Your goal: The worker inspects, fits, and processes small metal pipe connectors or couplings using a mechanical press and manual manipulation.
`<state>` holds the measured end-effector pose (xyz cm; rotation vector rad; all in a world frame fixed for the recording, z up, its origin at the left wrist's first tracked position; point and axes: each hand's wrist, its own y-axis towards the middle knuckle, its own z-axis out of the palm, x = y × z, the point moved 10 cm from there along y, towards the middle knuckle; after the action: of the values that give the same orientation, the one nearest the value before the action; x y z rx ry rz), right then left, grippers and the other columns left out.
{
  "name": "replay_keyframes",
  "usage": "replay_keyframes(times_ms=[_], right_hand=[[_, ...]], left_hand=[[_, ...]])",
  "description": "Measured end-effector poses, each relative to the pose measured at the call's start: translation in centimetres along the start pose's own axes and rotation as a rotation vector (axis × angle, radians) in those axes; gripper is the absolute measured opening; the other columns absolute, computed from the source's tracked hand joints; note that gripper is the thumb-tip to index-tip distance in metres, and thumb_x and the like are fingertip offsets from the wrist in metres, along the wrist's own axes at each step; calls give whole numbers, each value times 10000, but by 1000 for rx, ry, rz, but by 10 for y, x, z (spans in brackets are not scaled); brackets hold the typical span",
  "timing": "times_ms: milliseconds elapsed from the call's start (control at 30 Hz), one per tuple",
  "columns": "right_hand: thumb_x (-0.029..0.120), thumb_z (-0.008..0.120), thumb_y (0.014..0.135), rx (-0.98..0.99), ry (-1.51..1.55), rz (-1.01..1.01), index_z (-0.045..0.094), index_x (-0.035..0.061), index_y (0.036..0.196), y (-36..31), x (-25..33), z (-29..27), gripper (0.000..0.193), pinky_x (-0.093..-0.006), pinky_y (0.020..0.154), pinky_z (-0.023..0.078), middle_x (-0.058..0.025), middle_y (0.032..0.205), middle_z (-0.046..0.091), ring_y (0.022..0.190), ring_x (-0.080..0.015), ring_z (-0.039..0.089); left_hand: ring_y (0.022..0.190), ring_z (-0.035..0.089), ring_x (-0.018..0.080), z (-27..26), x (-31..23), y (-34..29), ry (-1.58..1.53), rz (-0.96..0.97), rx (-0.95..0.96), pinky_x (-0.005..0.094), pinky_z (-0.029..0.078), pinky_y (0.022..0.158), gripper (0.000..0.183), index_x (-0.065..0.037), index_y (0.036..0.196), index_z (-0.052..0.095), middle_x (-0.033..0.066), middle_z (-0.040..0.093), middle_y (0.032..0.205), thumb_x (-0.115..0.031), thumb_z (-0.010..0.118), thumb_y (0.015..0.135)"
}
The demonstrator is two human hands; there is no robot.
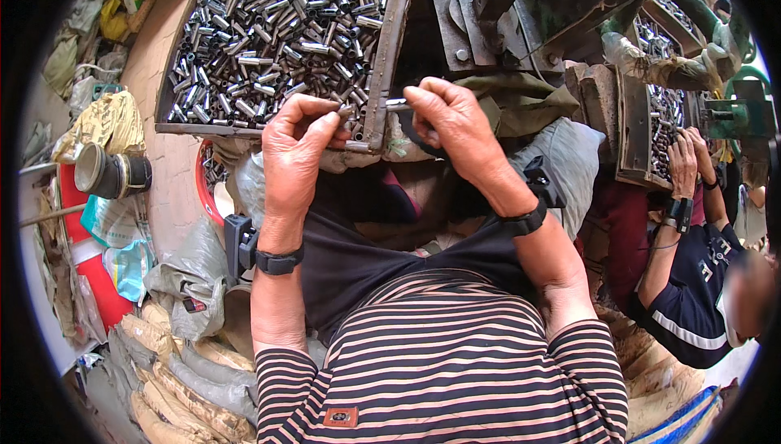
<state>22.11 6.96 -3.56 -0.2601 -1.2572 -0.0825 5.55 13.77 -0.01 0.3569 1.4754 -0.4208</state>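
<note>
A shallow tray (388, 54) heaped with short shiny metal tubes (281, 33) stands in front of me. At its near right corner my left hand (294, 139) is closed, thumb and forefinger pinching a small dark metal piece whose kind I cannot make out. Just right of the tray's edge my right hand (460, 123) pinches a short metal tube (396, 105), which points left toward the left hand. The two hands are apart. Loose tubes lie beneath my left fingers at the tray's corner.
A machine with bolted steel plates (464, 17) stands beyond my right hand. At the right a co-worker's hands (685, 159) reach into another tray of metal parts (663, 111). A red tub (205, 184) is below the tray. Sacks (183, 379) lie at lower left.
</note>
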Motion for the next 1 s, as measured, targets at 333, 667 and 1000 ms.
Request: replay_keyframes(times_ms=[333,667,1000], right_hand=[[284,524,967,78,122,83,523,96,749,-9,-18,21,287,-176,462,326,41,616,485,513,-16,409],[296,530,965,207,49,82,520,78,780,-20,-22,26,286,-178,486,333,33,647,496,538,-24,414],[299,560,951,475,259,250,547,60,810,-47,-27,54,278,-190,488,352,26,658,511,544,-37,429]], left_hand=[[725,632,84,22,4,-5,24,-42,66,215,520,667,71,7,941,615,40,650,829,-20,582,884],[730,620,70,25,-13,-16,272,97,157,207,515,674,95,7,962,618,30,639,828,1,600,870],[785,608,80,39,5,-45,-132,-154,448,214,509,686,223,-3,1047,591,32,614,899,-9,667,837]])
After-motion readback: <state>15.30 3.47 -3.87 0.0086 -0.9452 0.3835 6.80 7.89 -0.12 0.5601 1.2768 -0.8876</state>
